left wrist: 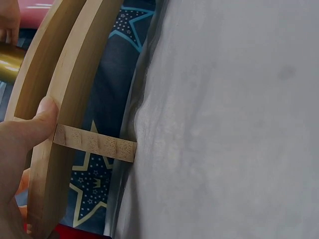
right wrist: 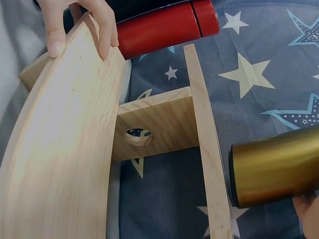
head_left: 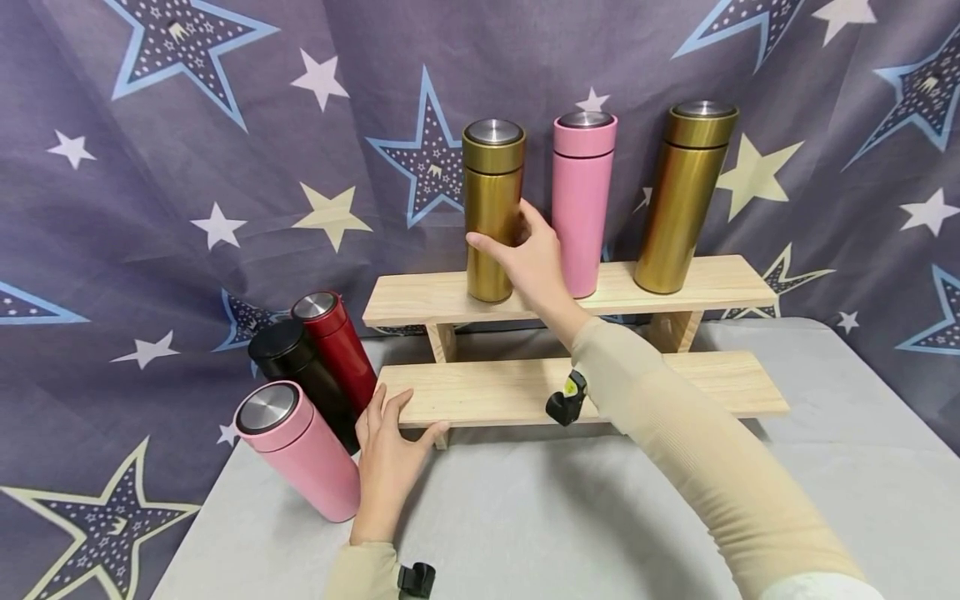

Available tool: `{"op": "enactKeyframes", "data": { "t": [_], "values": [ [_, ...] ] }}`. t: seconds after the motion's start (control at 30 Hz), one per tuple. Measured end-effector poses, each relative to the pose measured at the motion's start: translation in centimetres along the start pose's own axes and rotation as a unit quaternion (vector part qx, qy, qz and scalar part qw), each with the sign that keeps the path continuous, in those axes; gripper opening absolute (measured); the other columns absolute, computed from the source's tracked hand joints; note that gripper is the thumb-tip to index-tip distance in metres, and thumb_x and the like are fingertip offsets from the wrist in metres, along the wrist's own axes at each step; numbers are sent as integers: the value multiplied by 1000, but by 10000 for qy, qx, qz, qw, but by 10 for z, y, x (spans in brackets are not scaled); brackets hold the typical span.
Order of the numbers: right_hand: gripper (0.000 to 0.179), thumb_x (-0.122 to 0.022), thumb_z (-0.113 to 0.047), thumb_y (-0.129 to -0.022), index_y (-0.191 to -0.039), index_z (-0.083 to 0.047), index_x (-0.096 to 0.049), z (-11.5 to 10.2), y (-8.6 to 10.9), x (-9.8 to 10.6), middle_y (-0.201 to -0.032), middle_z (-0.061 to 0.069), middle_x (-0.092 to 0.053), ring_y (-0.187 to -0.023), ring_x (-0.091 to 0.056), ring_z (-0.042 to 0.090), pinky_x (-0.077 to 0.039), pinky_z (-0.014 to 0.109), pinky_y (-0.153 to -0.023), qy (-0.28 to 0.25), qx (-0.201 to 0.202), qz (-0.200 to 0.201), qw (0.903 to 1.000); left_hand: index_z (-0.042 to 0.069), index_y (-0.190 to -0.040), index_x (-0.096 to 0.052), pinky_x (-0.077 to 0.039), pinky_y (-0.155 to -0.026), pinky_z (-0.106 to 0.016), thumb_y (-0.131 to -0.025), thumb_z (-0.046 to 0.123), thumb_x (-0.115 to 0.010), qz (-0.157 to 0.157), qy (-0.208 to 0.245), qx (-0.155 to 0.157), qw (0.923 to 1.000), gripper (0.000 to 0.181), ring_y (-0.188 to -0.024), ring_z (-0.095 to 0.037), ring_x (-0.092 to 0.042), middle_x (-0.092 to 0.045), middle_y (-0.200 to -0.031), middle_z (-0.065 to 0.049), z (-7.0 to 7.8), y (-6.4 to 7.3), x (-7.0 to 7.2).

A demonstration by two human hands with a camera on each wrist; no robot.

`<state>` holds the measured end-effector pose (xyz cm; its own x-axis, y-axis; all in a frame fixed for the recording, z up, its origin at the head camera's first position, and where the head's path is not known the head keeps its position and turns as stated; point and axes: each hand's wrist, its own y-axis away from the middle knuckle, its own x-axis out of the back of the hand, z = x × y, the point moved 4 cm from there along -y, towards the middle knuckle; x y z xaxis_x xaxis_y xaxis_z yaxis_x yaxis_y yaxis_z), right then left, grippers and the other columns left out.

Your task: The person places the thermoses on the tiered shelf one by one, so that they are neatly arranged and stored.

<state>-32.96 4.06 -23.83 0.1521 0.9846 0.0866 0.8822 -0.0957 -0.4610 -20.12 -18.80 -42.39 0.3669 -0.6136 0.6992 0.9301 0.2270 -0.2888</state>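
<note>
One gold bottle (head_left: pixel 487 202), at twelve o'clock in the head view, is gripped by your right hand (head_left: pixel 536 258), thumb across its front; you cannot tell whether its base meets the upper board (head_left: pixel 416 298). At three o'clock from it stand the upper pink bottle (head_left: pixel 582 208) and, farther off, the second gold bottle (head_left: pixel 684 204). Your left hand (head_left: pixel 392 458), at seven, curls spread fingers over the left end of the lower board (head_left: pixel 487 393), thumb on its front edge. From that hand, the lower pink bottle (head_left: pixel 311 458) is at nine o'clock, the black bottle (head_left: pixel 311 375) at ten and the red bottle (head_left: pixel 343 346) at eleven
</note>
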Motion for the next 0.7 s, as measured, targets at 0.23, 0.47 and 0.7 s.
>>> {"op": "enactKeyframes", "data": {
  "t": [0.23, 0.47, 0.7],
  "values": [
    [66, -87, -30, -77, -134, -14, -57, 2, -4, -3, -121, 3, -65, -107, -61, 14, -48, 29, -93, 299, -152, -35, 9994, 14, -136, -58, -37, -102, -57, -76, 45, -85, -4, 15, -4, 10000, 73, -144, -32, -19, -26, -159, -11, 1, 0, 0],
    [63, -86, -32, -78, -132, -14, -58, 3, -8, -8, -120, 2, -65, -104, -61, 13, -47, 27, -91, 401, -108, -236, 9989, 13, -135, -58, -37, -103, -56, -75, 44, -86, 41, 29, -30, 10000, 73, -144, -34, -20, -27, -159, -12, 2, 0, 1],
    [65, -84, -33, -80, -135, -15, -55, 5, -11, -10, -122, 3, -64, -105, -61, 13, -47, 26, -91, 550, -181, -253, 9980, 12, -136, -57, -36, -104, -57, -76, 44, -85, -22, 1, -23, 10000, 74, -144, -36, -19, -26, -159, -12, 2, -1, 0]
  ]
}}
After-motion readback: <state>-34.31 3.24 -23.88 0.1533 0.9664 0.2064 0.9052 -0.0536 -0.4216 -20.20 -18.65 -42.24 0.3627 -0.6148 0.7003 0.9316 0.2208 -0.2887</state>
